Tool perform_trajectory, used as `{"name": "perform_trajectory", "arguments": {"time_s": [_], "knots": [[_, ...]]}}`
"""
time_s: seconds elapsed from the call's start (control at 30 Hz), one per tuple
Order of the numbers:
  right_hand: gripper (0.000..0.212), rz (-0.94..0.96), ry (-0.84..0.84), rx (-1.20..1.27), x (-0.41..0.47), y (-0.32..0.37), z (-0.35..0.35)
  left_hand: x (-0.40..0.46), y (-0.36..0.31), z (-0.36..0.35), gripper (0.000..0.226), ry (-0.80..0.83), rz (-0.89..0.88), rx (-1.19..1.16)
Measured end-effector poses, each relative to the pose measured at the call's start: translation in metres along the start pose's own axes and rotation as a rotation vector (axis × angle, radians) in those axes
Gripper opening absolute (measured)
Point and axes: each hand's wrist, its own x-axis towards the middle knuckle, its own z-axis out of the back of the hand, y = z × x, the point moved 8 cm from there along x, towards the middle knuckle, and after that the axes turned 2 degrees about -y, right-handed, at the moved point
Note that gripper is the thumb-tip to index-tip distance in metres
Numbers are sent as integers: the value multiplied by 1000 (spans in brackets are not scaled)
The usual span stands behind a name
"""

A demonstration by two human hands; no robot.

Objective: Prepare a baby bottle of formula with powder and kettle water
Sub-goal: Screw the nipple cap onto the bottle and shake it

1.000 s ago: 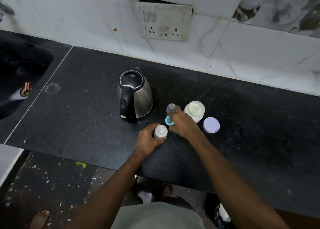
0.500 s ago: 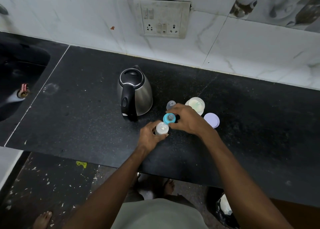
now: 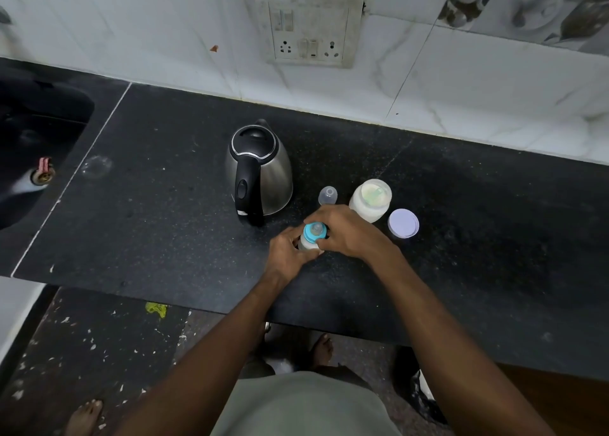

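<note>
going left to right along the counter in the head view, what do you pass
sink → kettle → left hand → baby bottle → right hand → open powder jar → jar lid

Kettle [image 3: 259,172] stands mid-counter [image 3: 164,231]. Right of the kettle, just beside it: cap [image 3: 328,195]; further right, jar [image 3: 370,200], then lid [image 3: 403,223]. Nearer me than the kettle, to its right: bottle [image 3: 309,240], between my left hand [image 3: 286,257] and right hand [image 3: 346,231]. Sink [image 3: 36,145] far left of the kettle.
</note>
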Motion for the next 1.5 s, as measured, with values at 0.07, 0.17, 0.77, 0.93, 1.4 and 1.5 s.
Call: {"name": "perform_trajectory", "arguments": {"time_s": [0.07, 0.17, 0.77, 0.93, 1.4, 1.5], "knots": [[29, -8, 20, 6, 2, -3, -7, 0, 1, 0, 56, 0, 2, 4], [25, -21, 23, 12, 5, -8, -15, 1, 3, 0, 55, 2, 12, 9], [64, -154, -63, -243, -1, -18, -3, 1, -2, 0, 66, 35, -22, 26], [50, 37, -33, -172, 2, -2, -9, 1, -1, 1, 63, 9, -11, 36], [64, -196, -15, -537, 4, -3, 4, 2, -1, 1, 57, 17, -12, 28], [39, -134, 30, -405, 5, 0, -1, 2, 0, 0, 64, 32, -15, 24]]}}
